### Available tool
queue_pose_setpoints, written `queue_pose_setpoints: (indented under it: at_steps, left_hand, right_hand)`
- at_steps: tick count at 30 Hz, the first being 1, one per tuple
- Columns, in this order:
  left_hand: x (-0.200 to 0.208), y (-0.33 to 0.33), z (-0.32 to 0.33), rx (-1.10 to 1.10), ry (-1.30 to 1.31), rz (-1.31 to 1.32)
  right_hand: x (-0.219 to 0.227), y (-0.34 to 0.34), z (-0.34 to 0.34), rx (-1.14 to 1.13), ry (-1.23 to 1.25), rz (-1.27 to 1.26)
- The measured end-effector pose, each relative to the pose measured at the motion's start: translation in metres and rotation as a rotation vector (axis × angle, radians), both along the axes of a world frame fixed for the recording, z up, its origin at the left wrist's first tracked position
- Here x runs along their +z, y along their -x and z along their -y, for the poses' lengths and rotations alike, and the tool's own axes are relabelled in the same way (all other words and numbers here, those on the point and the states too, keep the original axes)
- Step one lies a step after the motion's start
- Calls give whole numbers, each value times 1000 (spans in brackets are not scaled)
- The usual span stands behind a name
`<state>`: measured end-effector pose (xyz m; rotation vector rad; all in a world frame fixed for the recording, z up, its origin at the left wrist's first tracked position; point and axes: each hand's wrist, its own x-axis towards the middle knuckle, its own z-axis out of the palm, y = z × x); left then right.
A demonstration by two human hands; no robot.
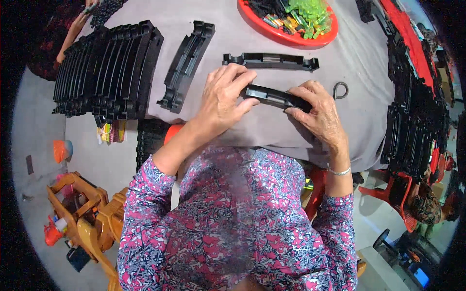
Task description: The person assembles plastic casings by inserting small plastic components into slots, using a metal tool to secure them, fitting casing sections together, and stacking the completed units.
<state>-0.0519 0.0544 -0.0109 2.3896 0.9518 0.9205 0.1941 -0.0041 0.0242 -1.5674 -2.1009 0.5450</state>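
Note:
Between my two hands, just above the near part of the cloth-covered table, is a long black plastic tray-like part (273, 96) with a pale strip inside its channel. My left hand (224, 93) grips its left end between thumb and fingers. At the other end, my right hand (317, 104) is closed around it, thumb below and fingers on top. Just beyond my hands lies a similar black plastic part (274, 61), set crosswise. Another black plastic part (188, 65) rests at a slant to the left.
A stack of black parts (107, 72) stands at the table's left. Far off sits a red basin (320, 40) of small green, orange and black pieces. A dark looped hook (341, 90) lies right of my hand. More black parts (410, 131) line the right; another person's arm (73, 31) shows far left.

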Motion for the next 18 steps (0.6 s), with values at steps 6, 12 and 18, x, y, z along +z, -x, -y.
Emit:
queue_pose_setpoints:
  at_steps: [6, 12, 18]
  left_hand:
    - [3, -3, -2, 77, -145, -20]
    - [-2, -10, 2, -20, -112, -40]
    - [-10, -23, 5, -28, -107, 4]
  right_hand:
    - [6, 0, -10, 43, -31, -29]
    - [11, -23, -50, -228, -114, -292]
    - [-1, -27, -139, -219, -224, 0]
